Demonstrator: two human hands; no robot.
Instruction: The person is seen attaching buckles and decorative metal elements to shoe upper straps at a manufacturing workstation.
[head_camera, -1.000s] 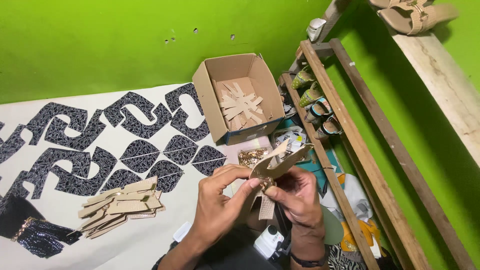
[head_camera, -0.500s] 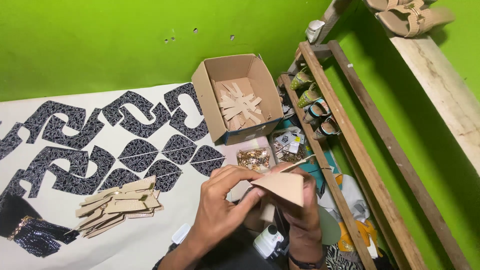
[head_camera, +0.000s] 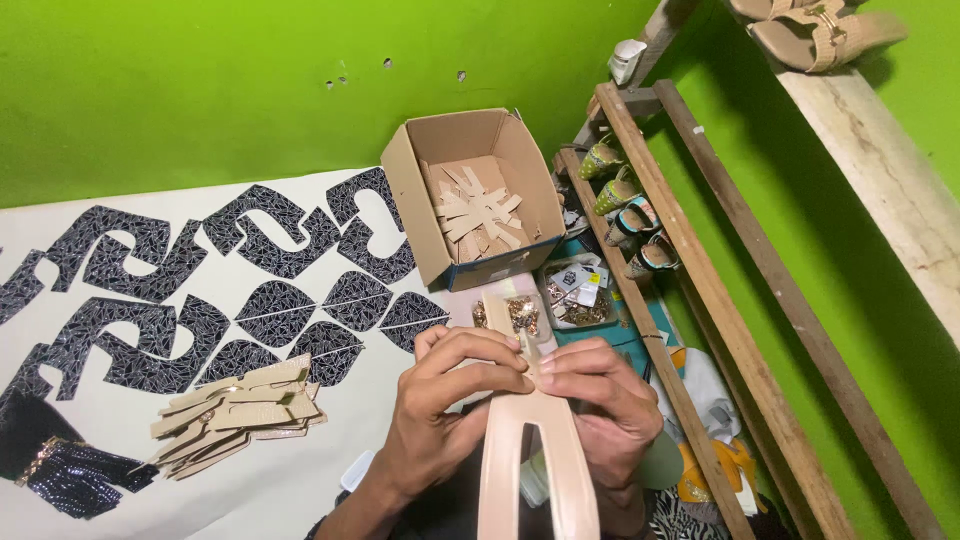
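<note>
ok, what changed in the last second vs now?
The beige forked strap piece was turned in the hands: a second ago it was held crosswise up by the small trays, now it hangs lengthwise with its two legs toward the camera. Left hand and right hand kept hold, now pinching its top end. The cardboard box, the stack of tan cut pieces and the black patterned cutouts stayed put.

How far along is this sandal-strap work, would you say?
Done, it seems: a carton by the green wall already holds a layer of beige cut pieces. In hand: both the left hand and right hand pinch one forked beige strap at its top. Left: a stack of similar flat pieces lies untouched on the patterned sheet.
</note>
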